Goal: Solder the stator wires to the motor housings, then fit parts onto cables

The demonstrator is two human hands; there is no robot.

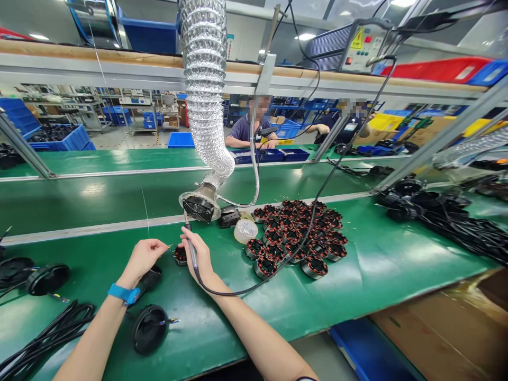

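My right hand is closed around the grey handle of a soldering iron, whose tip points up and away below the fume hood. Pinched together, the fingers of my left hand hold a thin coloured wire. Between both hands sits a motor stator with copper windings, partly covered by my right hand. Beneath my left hand is a black round housing, mostly hidden. Another black housing with stripped wire ends lies nearer to me. A fine strand of solder wire hangs behind my left hand.
Several stators stand grouped on the green bench to the right, beside a round tub. A fume extraction duct hangs overhead. The iron's cord crosses my right forearm. Black cables lie left; co-workers sit across the bench.
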